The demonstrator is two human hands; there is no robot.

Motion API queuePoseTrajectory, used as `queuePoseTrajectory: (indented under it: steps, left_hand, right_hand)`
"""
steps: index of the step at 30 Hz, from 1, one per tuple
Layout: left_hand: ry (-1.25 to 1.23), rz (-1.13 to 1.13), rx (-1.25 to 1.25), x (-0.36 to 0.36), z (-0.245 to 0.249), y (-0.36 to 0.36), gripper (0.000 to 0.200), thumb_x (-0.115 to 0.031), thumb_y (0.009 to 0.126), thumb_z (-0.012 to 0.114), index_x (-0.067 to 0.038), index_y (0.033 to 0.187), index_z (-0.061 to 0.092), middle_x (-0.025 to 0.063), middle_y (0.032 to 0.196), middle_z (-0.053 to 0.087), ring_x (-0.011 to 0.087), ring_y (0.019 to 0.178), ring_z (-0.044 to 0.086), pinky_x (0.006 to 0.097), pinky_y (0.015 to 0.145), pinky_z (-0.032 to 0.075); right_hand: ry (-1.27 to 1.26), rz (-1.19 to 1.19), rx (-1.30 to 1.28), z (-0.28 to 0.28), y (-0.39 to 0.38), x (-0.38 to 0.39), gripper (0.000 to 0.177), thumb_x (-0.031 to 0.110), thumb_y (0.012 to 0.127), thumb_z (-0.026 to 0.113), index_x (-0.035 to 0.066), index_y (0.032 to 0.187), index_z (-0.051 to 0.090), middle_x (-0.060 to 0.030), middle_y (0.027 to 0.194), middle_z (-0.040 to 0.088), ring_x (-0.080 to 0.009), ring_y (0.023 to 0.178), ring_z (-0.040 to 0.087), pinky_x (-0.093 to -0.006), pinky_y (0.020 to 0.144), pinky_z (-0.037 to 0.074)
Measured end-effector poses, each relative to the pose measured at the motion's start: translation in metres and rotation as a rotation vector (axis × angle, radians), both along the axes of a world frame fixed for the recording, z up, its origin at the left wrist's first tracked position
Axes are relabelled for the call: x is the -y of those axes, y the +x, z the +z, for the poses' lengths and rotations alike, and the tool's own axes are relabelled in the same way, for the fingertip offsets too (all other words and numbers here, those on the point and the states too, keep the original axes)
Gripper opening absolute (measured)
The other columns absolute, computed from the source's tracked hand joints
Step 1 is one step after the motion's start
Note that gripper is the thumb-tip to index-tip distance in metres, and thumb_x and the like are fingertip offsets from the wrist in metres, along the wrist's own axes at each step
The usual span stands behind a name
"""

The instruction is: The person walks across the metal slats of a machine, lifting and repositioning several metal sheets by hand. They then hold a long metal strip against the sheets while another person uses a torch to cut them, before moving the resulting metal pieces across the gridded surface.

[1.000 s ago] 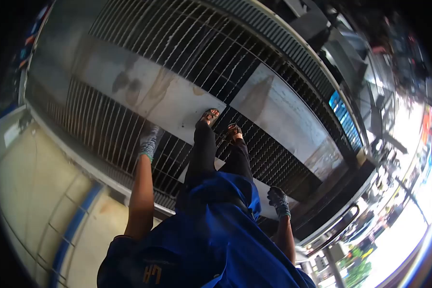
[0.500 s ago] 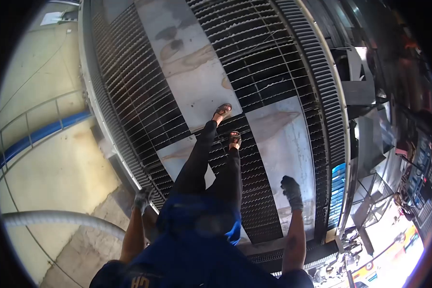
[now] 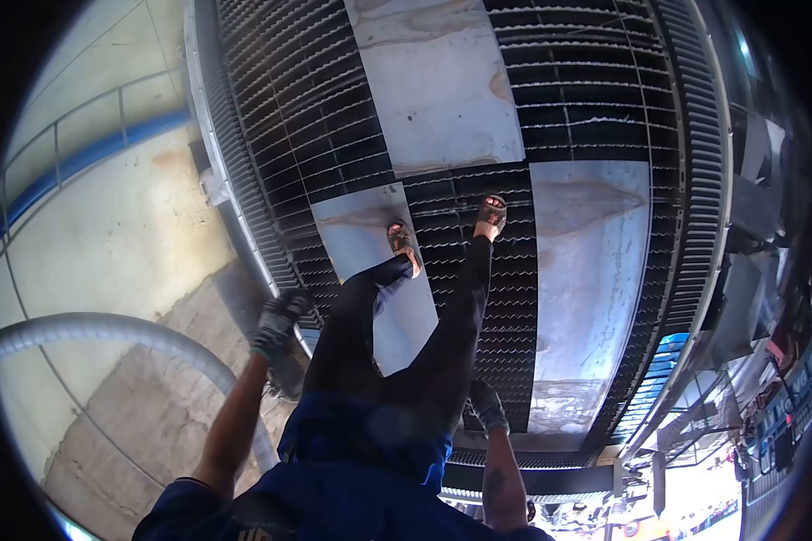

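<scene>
My left hand (image 3: pixel 281 317), in a dark striped glove, is at the left edge of a slatted metal bed (image 3: pixel 334 117). Its fingers reach to the right, apart, with nothing seen in them. Low beside my right thigh is my right hand (image 3: pixel 487 408) in a grey glove; its dark fingers blend into the slats behind. My left sandal (image 3: pixel 401 242) stands on a small metal sheet (image 3: pixel 397 325), while my right sandal (image 3: pixel 492 215) is farther forward over the slats. A longer sheet (image 3: pixel 586 288) lies to my right, and another sheet (image 3: pixel 442 90) ahead.
Ribbed side walls (image 3: pixel 695 180) border the bed. Left of it are a pale wall with a blue pipe (image 3: pixel 149 129) and a thick grey hose (image 3: pixel 153 332). Metal frames and scrap-like pieces (image 3: pixel 753 298) stand beyond the right side. Bright light comes from the lower right.
I have stepped back: my left foot has left the forward sheet for the small one. My right hand has swung from over the right sheet to beside my thigh. The view has shifted.
</scene>
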State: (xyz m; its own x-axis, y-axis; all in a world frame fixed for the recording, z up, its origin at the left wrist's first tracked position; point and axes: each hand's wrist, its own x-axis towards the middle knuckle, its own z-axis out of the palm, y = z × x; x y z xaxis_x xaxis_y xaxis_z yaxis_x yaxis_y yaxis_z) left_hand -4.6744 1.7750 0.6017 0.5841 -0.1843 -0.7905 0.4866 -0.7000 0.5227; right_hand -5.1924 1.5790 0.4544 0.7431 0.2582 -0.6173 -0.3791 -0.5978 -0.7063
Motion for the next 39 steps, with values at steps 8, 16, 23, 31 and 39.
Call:
queuePoseTrajectory:
  steps: [8, 16, 23, 31, 39]
  left_hand:
    - [0.235, -0.324, 0.054, -0.014, -0.038, -0.063, 0.021, -0.021, 0.091, 0.065, -0.003, 0.103, 0.067, 0.0091, 0.096, 0.068, 0.0173, 0.09, 0.063, 0.0315, 0.085, 0.05]
    - [0.194, 0.522, -0.179, -0.05, -0.107, 0.018, 0.026, -0.038, 0.091, 0.062, -0.013, 0.097, 0.068, -0.0001, 0.08, 0.069, 0.0096, 0.059, 0.057, 0.0251, 0.05, 0.045]
    - [0.22, 0.174, -0.12, -0.005, -0.402, 0.072, 0.043, -0.048, 0.093, 0.054, -0.009, 0.109, 0.063, 0.0083, 0.099, 0.065, 0.0167, 0.077, 0.056, 0.0294, 0.064, 0.043]
    - [0.697, -0.164, 0.213, 0.121, -0.664, 0.148, 0.081, -0.066, 0.089, 0.042, -0.001, 0.136, 0.046, 0.0251, 0.131, 0.054, 0.0413, 0.122, 0.051, 0.0441, 0.104, 0.04]
    - [0.637, 0.224, 0.317, 0.121, -0.717, 0.146, 0.089, -0.08, 0.082, 0.035, -0.003, 0.115, 0.065, 0.0245, 0.119, 0.062, 0.0436, 0.116, 0.054, 0.047, 0.099, 0.04]
  right_hand:
    - [0.04, -0.794, -0.548, 0.149, -0.029, -0.064, 0.022, 0.01, 0.088, 0.055, 0.006, 0.107, 0.066, -0.0098, 0.1, 0.069, -0.0215, 0.085, 0.066, -0.0336, 0.074, 0.053]
    - [0.022, -0.463, -0.647, 0.104, -0.063, 0.075, 0.021, 0.02, 0.092, 0.054, 0.007, 0.104, 0.065, -0.008, 0.092, 0.067, -0.0211, 0.069, 0.065, -0.0352, 0.056, 0.052]
    - [-0.197, -1.03, -0.534, -0.189, 0.246, 0.335, 0.029, 0.032, 0.094, 0.052, 0.01, 0.108, 0.064, -0.0049, 0.083, 0.062, -0.0168, 0.068, 0.06, -0.0302, 0.06, 0.051]
    - [-0.496, -0.68, -0.096, -0.519, 0.459, 0.355, 0.086, 0.058, 0.083, 0.06, 0.002, 0.142, 0.035, -0.024, 0.138, 0.047, -0.0392, 0.126, 0.048, -0.0411, 0.106, 0.038]
    - [-0.426, -1.014, -0.058, -0.581, 0.491, 0.357, 0.079, 0.056, 0.085, 0.063, -0.004, 0.134, 0.047, -0.0165, 0.124, 0.059, -0.0237, 0.107, 0.057, -0.0335, 0.095, 0.043]
